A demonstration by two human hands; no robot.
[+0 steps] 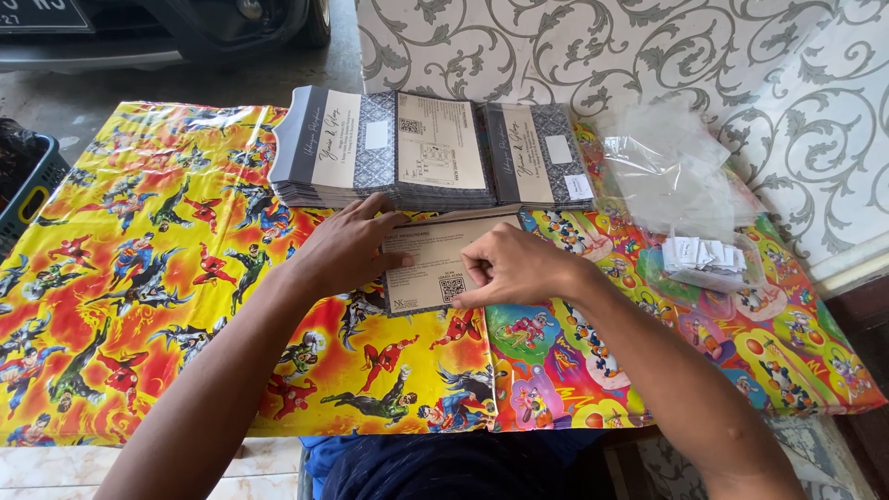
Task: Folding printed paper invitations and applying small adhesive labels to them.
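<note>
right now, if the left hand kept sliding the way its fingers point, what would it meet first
The left hand lies on the beige card, fingers aimed right and slightly away. Going straight on, it would probably meet the right hand on the same card first, though depth is hard to judge.

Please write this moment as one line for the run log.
left hand: pressing beige printed card | right hand: pinching card edge | behind: grey card stacks | surface: colourful cartoon sheet

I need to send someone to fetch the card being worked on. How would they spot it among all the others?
On the bright cartoon-print sheet, look just in front of the fanned stacks of cards. The card lies alone and flat, beige with a grey edge, under the left hand and right hand; the others are all piled.
</note>
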